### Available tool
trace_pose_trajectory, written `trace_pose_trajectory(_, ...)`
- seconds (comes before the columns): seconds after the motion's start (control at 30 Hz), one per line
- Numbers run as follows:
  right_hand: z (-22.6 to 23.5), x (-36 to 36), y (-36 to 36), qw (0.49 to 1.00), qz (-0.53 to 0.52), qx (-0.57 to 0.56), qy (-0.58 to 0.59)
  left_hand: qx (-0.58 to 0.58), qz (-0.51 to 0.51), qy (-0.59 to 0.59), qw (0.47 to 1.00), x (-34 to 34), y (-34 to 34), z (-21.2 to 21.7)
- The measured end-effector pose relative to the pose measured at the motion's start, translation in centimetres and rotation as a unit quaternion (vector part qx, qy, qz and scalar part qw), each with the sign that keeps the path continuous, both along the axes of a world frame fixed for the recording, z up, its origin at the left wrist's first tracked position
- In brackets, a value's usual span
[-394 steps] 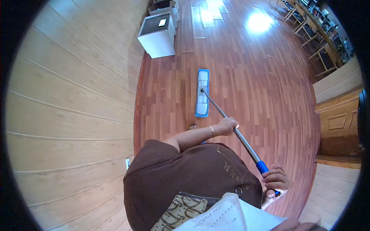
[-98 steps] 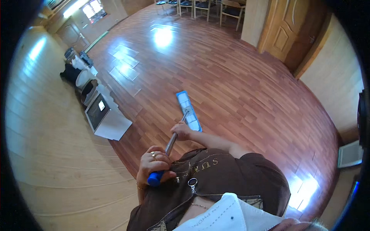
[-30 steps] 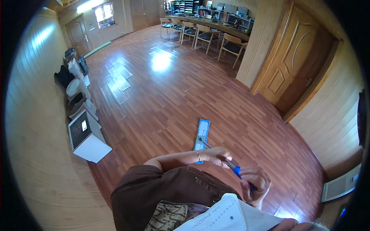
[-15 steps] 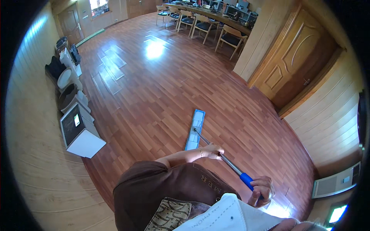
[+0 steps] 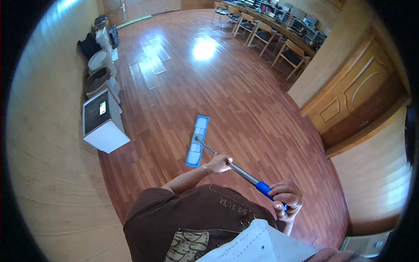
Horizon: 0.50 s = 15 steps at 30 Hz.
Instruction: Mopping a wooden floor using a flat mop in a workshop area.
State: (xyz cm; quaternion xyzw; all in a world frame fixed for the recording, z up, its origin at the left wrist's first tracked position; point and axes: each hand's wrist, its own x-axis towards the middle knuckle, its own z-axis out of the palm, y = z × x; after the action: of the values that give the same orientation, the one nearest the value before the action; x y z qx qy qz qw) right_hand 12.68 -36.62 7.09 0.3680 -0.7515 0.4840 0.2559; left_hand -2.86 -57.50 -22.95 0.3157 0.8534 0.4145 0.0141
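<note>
The left hand is wrapped around the metal pole of a flat mop about halfway down its length, fingers closed over the top of the pole, which looks like the grip that steers and presses the head. The right hand is clamped on the blue grip at the upper end of the pole, close to the body, fingers curled fully round it; held that far back it likely serves as the pivot for the stroke. The two hands are well apart along the pole, so the pole slants down and forward from the right hand past the left one. The mop's blue and white pad lies flat on the wooden floor just ahead of the left hand, its long side pointing away from the person. Off to the left of that hand, against the pale wall, stands a white box-shaped machine with a dark top, well clear of the pad. Far ahead of both hands, wooden chairs line a long desk, and a wooden door is set in the wall to the right.
</note>
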Motion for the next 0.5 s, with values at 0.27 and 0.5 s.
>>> trace_pose_trajectory(0.27,-2.4,-5.9,-1.6,0.969,0.231,-0.031,-0.080,-0.035,0.237,-0.044,0.970,6.6,-8.0,1.9)
trace_pose_trajectory(0.5,-5.9,-8.2,-7.2,0.858,0.385,-0.016,-0.340,-0.057,0.402,-0.054,0.912,12.9,-16.0,-5.0)
